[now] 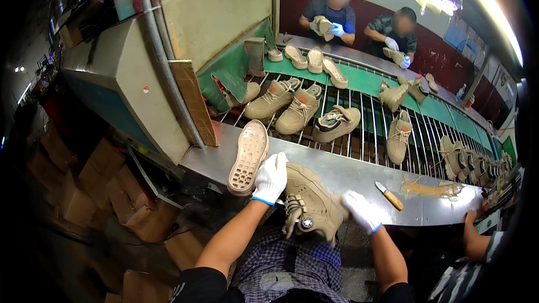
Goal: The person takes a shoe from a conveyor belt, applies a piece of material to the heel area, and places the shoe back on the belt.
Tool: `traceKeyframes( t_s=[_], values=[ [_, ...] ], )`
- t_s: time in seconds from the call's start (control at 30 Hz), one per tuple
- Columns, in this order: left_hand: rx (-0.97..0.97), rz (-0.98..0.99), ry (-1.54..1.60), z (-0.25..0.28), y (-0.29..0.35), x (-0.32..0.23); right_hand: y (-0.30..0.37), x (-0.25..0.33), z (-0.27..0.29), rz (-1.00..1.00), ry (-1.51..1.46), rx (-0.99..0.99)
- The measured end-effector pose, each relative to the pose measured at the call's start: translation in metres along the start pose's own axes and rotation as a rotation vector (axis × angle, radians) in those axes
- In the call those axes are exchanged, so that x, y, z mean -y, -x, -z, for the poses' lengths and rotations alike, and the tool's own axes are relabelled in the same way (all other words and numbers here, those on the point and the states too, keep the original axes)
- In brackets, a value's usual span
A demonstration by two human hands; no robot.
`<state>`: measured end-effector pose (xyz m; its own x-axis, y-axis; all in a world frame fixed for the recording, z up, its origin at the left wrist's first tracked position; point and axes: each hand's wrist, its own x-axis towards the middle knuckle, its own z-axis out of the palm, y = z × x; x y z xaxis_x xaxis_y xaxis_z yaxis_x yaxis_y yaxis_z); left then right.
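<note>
A tan lace-up shoe [315,201] hangs on its side in front of my lap, by the bench's near edge. My left hand [271,179], in a white glove with a blue cuff, is closed on the shoe's edge near its toe. Against the shoe's other side is my right hand [362,211], also white-gloved; it is blurred and its fingers are unclear. A pale tan shoe sole [249,157] lies on the metal ledge just left of my left hand, its studded hollow side up.
A wire-rack conveyor [368,151] carries several tan shoes [297,110] and soles [335,73]. On the metal ledge [359,177] lies a wooden-handled knife [389,196]. Two people work across the conveyor; another person's arm [476,235] is at right. Cardboard boxes [143,286] lie at left.
</note>
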<state>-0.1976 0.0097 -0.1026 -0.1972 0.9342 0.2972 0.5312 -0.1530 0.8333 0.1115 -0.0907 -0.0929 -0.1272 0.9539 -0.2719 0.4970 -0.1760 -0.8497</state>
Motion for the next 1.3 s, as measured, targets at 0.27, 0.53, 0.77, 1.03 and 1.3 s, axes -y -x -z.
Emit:
traceKeyframes(
  t_s=[0.27,0.53,0.77,1.03,1.3],
  values=[
    [0.676,-0.444,-0.276,-0.055,0.067,-0.015,0.155,-0.079,-0.166,-0.310,-1.491,0.491],
    [0.497,-0.171,0.312,-0.059,0.050,-0.048,0.127,-0.006,-0.090,-0.115,-1.388,0.001],
    [0.217,-0.436,0.034,-0.011,0.041,0.002,0.057,-0.062,0.172,0.210,-1.496,-0.361],
    [0.119,-0.504,-0.123,-0.020,0.032,0.005,-0.064,-0.102,0.232,-0.157,-0.290,-0.987],
    [0.301,-0.425,-0.284,-0.011,0.043,0.020,-0.243,-0.077,0.262,-0.461,0.432,-1.264]
  ],
)
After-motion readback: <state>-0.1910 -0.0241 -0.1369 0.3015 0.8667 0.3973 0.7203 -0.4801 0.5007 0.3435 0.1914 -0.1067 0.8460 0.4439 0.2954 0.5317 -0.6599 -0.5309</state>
